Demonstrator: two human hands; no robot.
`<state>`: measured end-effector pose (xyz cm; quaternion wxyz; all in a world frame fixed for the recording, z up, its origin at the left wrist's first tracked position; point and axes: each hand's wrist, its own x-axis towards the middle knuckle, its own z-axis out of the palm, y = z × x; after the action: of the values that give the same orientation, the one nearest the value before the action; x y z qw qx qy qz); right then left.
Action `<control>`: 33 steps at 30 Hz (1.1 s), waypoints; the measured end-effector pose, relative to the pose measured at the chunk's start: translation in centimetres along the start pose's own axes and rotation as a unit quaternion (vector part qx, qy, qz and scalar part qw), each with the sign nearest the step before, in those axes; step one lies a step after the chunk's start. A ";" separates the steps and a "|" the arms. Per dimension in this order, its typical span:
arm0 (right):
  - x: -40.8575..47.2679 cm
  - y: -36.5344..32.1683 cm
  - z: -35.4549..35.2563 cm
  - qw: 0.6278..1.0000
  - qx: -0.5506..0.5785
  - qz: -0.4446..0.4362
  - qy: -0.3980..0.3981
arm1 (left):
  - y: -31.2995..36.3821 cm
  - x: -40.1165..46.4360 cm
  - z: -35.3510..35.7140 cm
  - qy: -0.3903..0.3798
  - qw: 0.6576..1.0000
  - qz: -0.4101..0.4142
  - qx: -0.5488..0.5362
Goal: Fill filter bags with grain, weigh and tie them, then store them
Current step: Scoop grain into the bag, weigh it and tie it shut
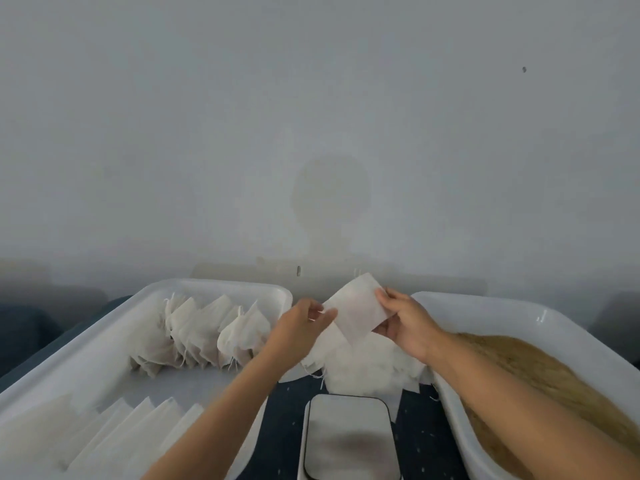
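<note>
Both hands hold one flat, empty white filter bag point(356, 308) up in the air between the two trays. My left hand point(301, 327) pinches its left edge and my right hand point(405, 323) grips its right side. A loose pile of empty filter bags point(367, 368) lies on the dark surface under the hands. Brown grain point(540, 379) fills the white tray point(519, 317) on the right. A row of filled, tied bags point(204, 330) stands in the white tray point(221, 285) on the left. A scale with a grey metal platform point(349, 438) sits at the bottom centre.
More flat bags point(114, 434) lie fanned in the near part of the left tray. A plain grey wall stands close behind the trays. The dark speckled table surface point(422, 441) shows between the scale and the grain tray.
</note>
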<state>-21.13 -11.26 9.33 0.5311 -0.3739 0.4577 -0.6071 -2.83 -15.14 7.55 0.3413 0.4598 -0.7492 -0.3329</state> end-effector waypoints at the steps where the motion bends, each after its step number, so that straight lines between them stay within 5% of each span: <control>1: -0.9 -0.4 -0.5 1.000 0.030 0.000 0.002 | 0.8 0.0 0.8 -0.020 0.999 -0.007 -0.043; 5: -4.1 -1.2 -3.7 0.995 0.093 -0.005 0.031 | 3.7 -0.9 4.5 -0.086 0.983 -0.005 -0.161; 8: -6.0 -1.1 -6.1 0.995 -0.022 -0.016 0.096 | 5.2 -1.6 7.4 -0.107 0.976 0.014 -0.192; 9: -6.6 -1.1 -7.1 0.980 -0.136 -0.036 0.143 | 5.6 -1.8 8.3 -0.109 0.974 0.015 -0.201; 11: -7.6 -1.2 -9.4 0.879 -0.399 -0.115 0.234 | 6.4 -2.0 10.3 -0.116 0.970 0.013 -0.214; 13: -8.9 -1.6 -11.4 0.837 -0.456 -0.185 0.239 | 7.4 -2.4 12.3 -0.141 0.964 0.021 -0.224; 16: -10.9 -1.9 -12.9 0.918 -0.343 -0.175 0.094 | 9.0 -3.0 15.1 -0.183 0.949 0.051 -0.251; 18: -11.8 -1.6 -13.6 0.935 -0.318 -0.149 0.045 | 10.0 -3.5 16.7 -0.205 0.941 0.071 -0.261; 25: -12.6 -0.2 -15.8 0.982 -0.155 -0.099 0.042 | 10.8 -4.2 19.7 -0.203 0.944 0.110 -0.236; 33: -12.6 0.1 -16.1 0.982 -0.165 -0.082 0.041 | 10.2 -3.9 20.1 -0.215 0.945 0.113 -0.220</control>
<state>-34.26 3.69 4.83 0.3912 -0.4673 0.5404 -0.5801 -22.62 -4.25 4.05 0.2999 0.2034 -0.7600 -0.5395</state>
